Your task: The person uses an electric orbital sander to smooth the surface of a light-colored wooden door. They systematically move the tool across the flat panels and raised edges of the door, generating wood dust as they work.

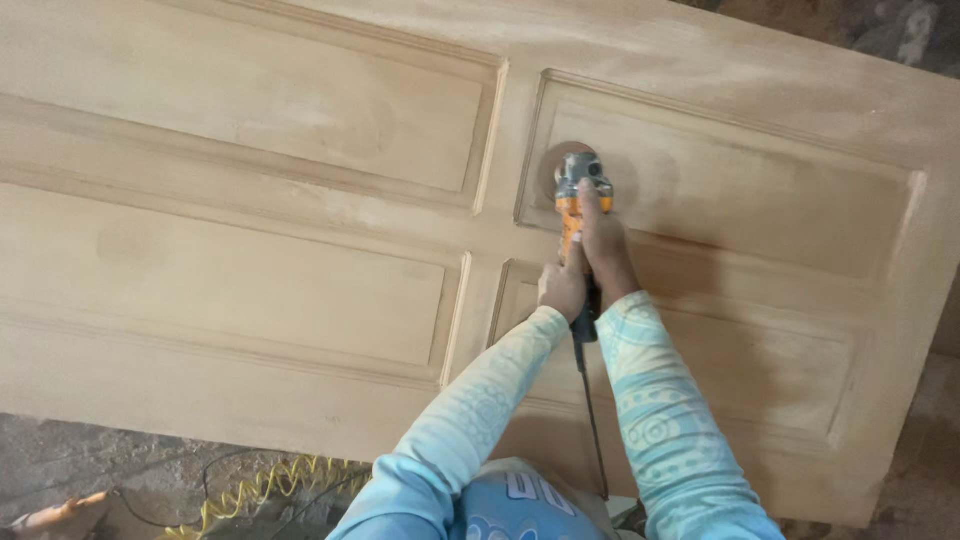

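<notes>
Both hands clamped on orange angle grinder [577,205] over panelled wooden door [300,250]: right hand [603,250] atop body, left hand [562,288] gripping rear handle.

A large unfinished wooden door [300,240] lies flat and fills most of the view, its pale surface cut into four raised rectangular panels framed by moulded edges. An orange and grey sander [577,195] rests on the upper right panel. Below the door's near edge, the rough grey floor [70,460] carries a coiled yellow hose [265,485] and a thin dark cable.
</notes>
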